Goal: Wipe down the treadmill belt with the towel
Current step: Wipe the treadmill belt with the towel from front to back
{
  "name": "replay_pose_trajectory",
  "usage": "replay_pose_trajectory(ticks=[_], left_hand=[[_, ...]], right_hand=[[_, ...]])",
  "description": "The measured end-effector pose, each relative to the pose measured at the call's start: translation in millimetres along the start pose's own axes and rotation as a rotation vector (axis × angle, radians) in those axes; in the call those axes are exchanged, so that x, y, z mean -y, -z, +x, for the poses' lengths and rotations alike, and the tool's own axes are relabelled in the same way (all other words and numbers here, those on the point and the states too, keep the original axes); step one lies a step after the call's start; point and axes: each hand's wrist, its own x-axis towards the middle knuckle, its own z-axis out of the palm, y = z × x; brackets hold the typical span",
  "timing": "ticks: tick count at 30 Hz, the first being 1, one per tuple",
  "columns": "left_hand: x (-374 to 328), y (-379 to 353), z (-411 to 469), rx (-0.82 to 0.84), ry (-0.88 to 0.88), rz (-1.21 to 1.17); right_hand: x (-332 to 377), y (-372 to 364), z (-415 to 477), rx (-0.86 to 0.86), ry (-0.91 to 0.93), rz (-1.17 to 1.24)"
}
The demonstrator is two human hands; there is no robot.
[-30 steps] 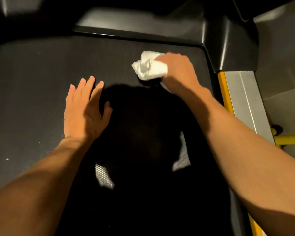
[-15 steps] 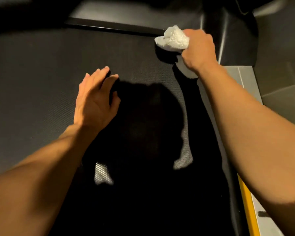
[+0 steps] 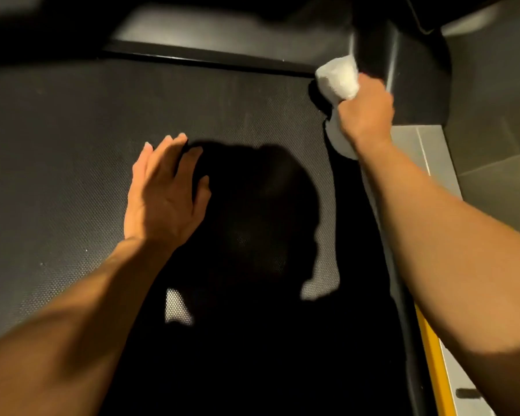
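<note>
In the upper right of the frame, the right hand (image 3: 365, 112) is curled into a fist around a bunched white cloth towel (image 3: 338, 78), which sticks out above the knuckles, with another fold showing below the wrist. The towel sits at the right corner of the dark, textured rubber treadmill belt (image 3: 72, 145), against the glossy black plastic housing (image 3: 415, 70). Left of centre, the left hand (image 3: 162, 199) lies on the belt with straight, slightly spread fingers, holding nothing. A silver metal side rail (image 3: 433, 157) with a yellow strip (image 3: 430, 349) runs along the right edge.
</note>
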Motion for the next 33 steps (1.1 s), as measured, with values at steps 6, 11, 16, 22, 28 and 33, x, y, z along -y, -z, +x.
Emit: replay_pose_trajectory(ticks=[6,11,16,22,28,33], left_hand=[[-0.5,1.1,-2.0,-0.040,0.012,-0.059],[-0.4,-0.3,-2.3,-0.032,-0.001,-0.049],[-1.4,3.5,-1.6,-0.034,0.005,-0.048],[-1.5,-1.9,-2.1,0.002,0.011,-0.015],[0.5,2.3,-1.3,-0.013,0.001,-0.046],[2.4,-0.9,-2.8,-0.017,-0.012,-0.067]], right_hand=[[32.4,-17.5,-98.0,0.231,0.397,0.170],[10.7,-5.7,-38.4,-0.042,0.104,0.255],[6.7,-20.6,-44.7,0.178,0.218,-0.003],[4.3,-13.4,-47.3,-0.020,0.278,-0.096],[-8.2,-6.2,-20.5,0.107,0.178,-0.101],[-38.0,10.0,-88.7,0.170,0.189,-0.006]])
